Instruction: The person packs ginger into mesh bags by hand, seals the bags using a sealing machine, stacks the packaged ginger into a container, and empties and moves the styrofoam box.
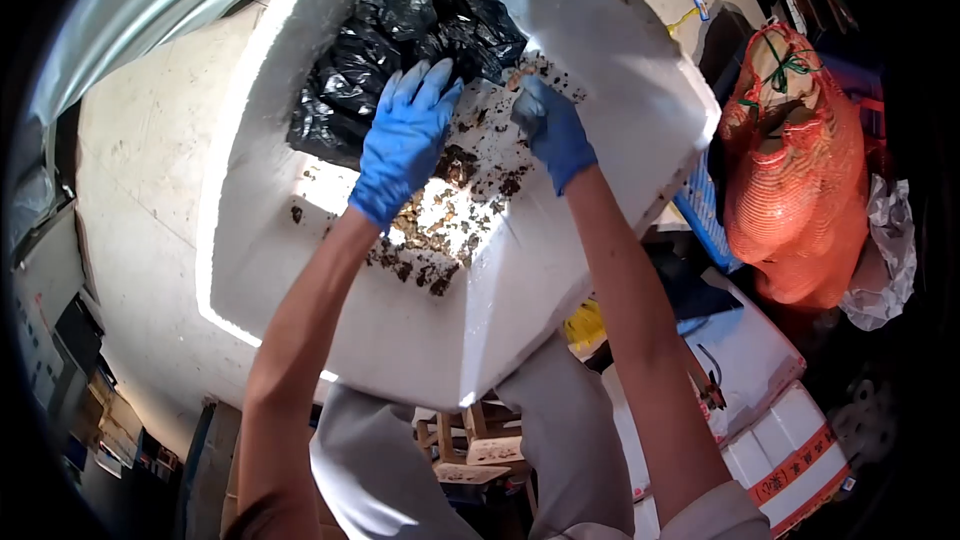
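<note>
Fingers (432, 83) of the left hand (400, 140) spread slightly over the black bag (345, 75); the right hand (556, 132) curls, its grip unclear.

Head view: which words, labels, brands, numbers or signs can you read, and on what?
Nothing legible enough to quote.
Red strip on white box: a row of characters, too blurred to read.
Small blue-and-white item: any print is too small.

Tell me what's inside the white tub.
A black plastic bag, scattered dark bits, the blue-gloved left hand and right hand; anything in or under the bag is hidden.
</note>
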A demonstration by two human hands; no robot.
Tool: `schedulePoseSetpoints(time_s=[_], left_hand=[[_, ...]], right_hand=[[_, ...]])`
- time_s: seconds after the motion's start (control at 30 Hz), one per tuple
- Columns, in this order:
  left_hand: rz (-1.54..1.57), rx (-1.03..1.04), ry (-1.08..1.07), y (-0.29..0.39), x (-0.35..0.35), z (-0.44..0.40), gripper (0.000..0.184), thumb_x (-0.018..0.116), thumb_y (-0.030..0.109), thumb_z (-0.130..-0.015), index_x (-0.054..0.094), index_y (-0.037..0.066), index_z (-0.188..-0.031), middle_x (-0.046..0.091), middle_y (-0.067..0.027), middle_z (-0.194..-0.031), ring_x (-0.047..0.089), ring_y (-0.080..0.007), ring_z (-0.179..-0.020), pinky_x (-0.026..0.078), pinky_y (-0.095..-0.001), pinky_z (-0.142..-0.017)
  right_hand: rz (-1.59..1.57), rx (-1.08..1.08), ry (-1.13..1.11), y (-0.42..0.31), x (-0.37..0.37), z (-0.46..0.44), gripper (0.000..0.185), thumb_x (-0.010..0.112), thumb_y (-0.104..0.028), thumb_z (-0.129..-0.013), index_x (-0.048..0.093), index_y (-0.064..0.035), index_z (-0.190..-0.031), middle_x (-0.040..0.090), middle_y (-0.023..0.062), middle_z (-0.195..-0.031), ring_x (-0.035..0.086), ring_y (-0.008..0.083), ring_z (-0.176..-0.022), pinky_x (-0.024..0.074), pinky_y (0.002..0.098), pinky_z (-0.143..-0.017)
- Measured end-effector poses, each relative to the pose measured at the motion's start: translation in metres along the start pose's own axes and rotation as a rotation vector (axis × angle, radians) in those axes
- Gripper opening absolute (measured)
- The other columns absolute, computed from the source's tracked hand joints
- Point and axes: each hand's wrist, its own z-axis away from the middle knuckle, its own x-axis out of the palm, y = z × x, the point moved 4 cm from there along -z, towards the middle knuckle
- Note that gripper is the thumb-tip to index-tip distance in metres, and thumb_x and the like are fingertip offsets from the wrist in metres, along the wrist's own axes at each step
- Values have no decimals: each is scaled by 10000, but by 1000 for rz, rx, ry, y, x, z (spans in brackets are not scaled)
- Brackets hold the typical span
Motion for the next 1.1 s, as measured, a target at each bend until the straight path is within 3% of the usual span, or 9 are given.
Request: schedulePoseSetpoints(time_s=[0.1, 0.2, 0.27, 0.33, 0.47, 0.63, 0.73, 0.9, 1.1], left_hand=[[481, -477, -41, 11, -55, 44, 255, 473, 15, -741, 543, 38, -985, 498, -119, -1033, 470, -263, -963, 374, -342, -844], [1586, -1025, 120, 33, -107, 79, 187, 457, 94, -861, 559, 12, -995, 573, -23, -891, 523, -95, -793, 418, -225, -757], [1761, -1018, 158, 47, -148, 83, 207, 473, 83, -856, 554, 37, -1040, 562, -3, -927, 503, -60, -787, 417, -205, -755], [1684, -1076, 149, 65, -194, 82, 236, 487, 78, -844, 537, 44, -1072, 547, -4, -1003, 488, -70, -879, 395, -209, -802], [1415, -792, 199, 87, -235, 92, 300, 588, 26, -757, 508, 27, -1046, 491, -60, -1136, 448, -130, -1036, 343, -254, -890], [1740, -1149, 303, 95, -240, 123, 91, 583, 35, -770, 559, 52, -856, 578, -13, -744, 528, -75, -643, 424, -187, -581], [1849, -1356, 383, 95, -229, 149, 118, 587, 73, -780, 570, 48, -893, 576, -5, -744, 528, -82, -634, 427, -192, -575], [1774, -1355, 224, 89, -206, 188, 183, 504, 195, -849, 563, 43, -933, 580, -25, -786, 545, -103, -683, 446, -227, -621], [1738, -1252, 173, 99, -190, 206, 193, 532, 146, -824, 558, 33, -978, 588, -39, -871, 523, -107, -770, 427, -239, -692]], right_hand=[[-275, 75, -390, -15, 51, 87, 127, 424, -158, -834, 396, -115, -718, 260, -53, -500, 252, 67, -452, 232, 210, -446], [-204, 77, -470, -32, 97, 163, 188, 402, -188, -864, 392, -91, -704, 248, -53, -487, 244, 62, -454, 230, 209, -459], [-173, 148, -408, -41, 122, 204, 188, 389, -189, -877, 446, -70, -743, 255, -49, -483, 250, 58, -454, 235, 212, -463], [-180, 143, -383, -47, 142, 236, 175, 411, -184, -876, 502, -47, -818, 297, -51, -491, 268, 47, -459, 244, 205, -473], [8, 86, -113, -47, 166, 273, 155, 522, -181, -831, 537, -28, -849, 417, -40, -548, 348, 40, -491, 311, 187, -501], [148, 115, -188, -24, 171, 296, 133, 571, -159, -806, 564, -35, -852, 478, -33, -581, 427, 39, -516, 352, 191, -480], [283, 208, -180, -5, 167, 306, 119, 568, -145, -809, 567, -32, -847, 457, -39, -572, 411, 36, -515, 338, 181, -495], [448, 233, -212, 14, 146, 309, 126, 567, -131, -805, 589, -16, -852, 478, -32, -582, 404, 32, -510, 334, 180, -485], [697, 280, -192, 41, 134, 303, 144, 560, -128, -801, 598, -4, -862, 501, -25, -592, 395, 33, -497, 318, 175, -457]])
